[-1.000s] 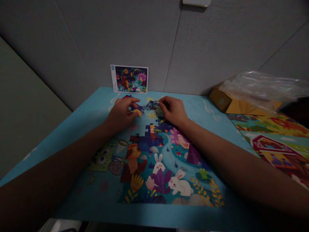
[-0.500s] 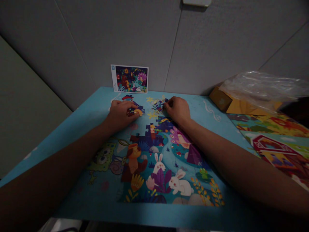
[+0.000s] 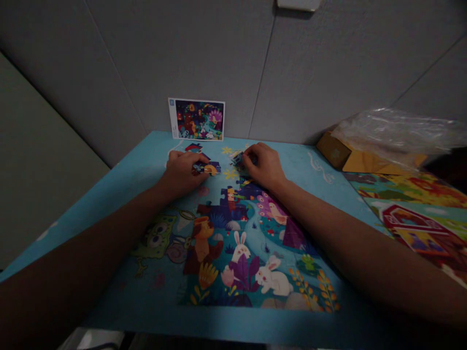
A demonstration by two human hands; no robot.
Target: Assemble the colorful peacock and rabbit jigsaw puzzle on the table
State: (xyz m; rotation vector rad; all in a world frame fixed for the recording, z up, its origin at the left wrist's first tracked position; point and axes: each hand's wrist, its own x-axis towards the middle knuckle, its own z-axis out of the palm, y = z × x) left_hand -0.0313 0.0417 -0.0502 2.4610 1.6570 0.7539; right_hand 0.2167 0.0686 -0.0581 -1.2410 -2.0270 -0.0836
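Note:
A partly joined jigsaw puzzle (image 3: 241,243) with rabbits, a bear-like animal and a pink peacock lies flat on the blue table. Beyond its upper left edge, my left hand (image 3: 185,170) curls its thumb and fingers around a dark puzzle piece with an orange shape (image 3: 211,169). More loose dark and red pieces (image 3: 193,147) lie just past those fingers. At the far middle, my right hand (image 3: 265,166) has its thumb and index finger pinched at a small heap of loose puzzle pieces (image 3: 238,158). The fingers partly hide what they grip.
A picture card (image 3: 199,120) of the finished scene leans against the grey wall behind the table (image 3: 109,194). To the right are an orange-brown cardboard box (image 3: 379,159), a clear plastic bag (image 3: 397,129) over it, and another colourful puzzle (image 3: 419,218).
My right hand has shifted slightly left over the heap of loose pieces, with its fingers closer together. My left hand stays almost where it was.

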